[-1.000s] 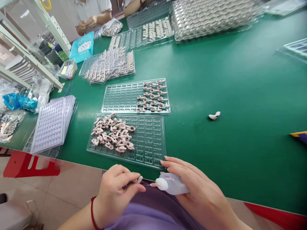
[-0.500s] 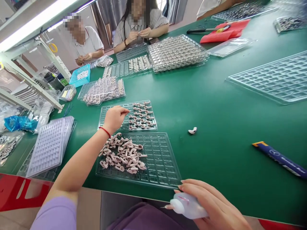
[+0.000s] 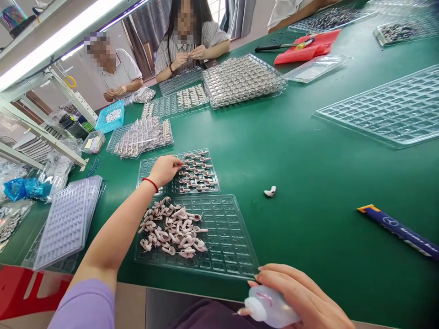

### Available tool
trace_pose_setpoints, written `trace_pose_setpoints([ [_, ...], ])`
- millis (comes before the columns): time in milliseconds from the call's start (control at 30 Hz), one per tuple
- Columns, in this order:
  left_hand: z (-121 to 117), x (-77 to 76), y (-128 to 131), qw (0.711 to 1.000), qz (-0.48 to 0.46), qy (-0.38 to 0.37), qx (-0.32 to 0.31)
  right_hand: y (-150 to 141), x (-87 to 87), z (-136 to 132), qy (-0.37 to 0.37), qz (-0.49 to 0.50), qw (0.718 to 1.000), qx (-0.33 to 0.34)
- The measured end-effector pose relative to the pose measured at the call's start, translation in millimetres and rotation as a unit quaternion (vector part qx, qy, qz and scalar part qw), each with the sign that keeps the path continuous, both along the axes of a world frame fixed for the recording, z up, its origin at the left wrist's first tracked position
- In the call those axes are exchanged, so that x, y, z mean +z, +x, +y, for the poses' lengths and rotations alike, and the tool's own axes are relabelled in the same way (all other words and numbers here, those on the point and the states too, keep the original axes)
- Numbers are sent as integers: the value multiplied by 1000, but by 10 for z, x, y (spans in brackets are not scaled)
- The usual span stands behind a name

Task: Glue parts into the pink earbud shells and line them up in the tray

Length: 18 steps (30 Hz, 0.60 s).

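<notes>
My left hand (image 3: 167,169) reaches over the far clear plastic tray (image 3: 146,171), its fingertips pinched on a pale earbud shell (image 3: 184,167) at the edge of the filled rows. Several more shells sit in that tray's right part. Nearer me, a loose heap of earbud shells (image 3: 174,228) lies on the left half of a second clear tray (image 3: 228,242). Low at the right, my right hand (image 3: 298,292) is wrapped round a translucent squeeze bottle (image 3: 270,304); its thin needle tip points left, past the table edge. The palm side is hidden.
A single shell (image 3: 270,191) lies right of the trays, with a dark blue printed packet (image 3: 394,228) beyond. Stacked white trays (image 3: 68,219) stand at left. Filled trays (image 3: 243,80) lie farther back, before two people at work. An empty tray (image 3: 387,107) is at right.
The camera view has shifted slightly, so the table appears moved left. My left fingertips have come down to the filled rows. The right hand keeps its hold on the bottle.
</notes>
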State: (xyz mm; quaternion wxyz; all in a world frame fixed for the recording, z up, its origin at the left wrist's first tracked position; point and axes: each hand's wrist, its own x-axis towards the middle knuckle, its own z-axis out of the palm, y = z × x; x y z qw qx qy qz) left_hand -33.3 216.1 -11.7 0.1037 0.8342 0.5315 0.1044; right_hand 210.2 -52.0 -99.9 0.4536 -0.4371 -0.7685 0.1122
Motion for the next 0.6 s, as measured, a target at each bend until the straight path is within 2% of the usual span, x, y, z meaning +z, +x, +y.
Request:
trace_pose_setpoints([
  [200,-353,163,-339,999,3,23,46,-45,31,56,7,0,1000,-7],
  [367,-583,170,-638,998,6,0,66,-121,108,137,32,-1,999,-23],
  [600,-644,170,-599,998,4,-58,38,-172,136,215,35,-19,999,-30],
])
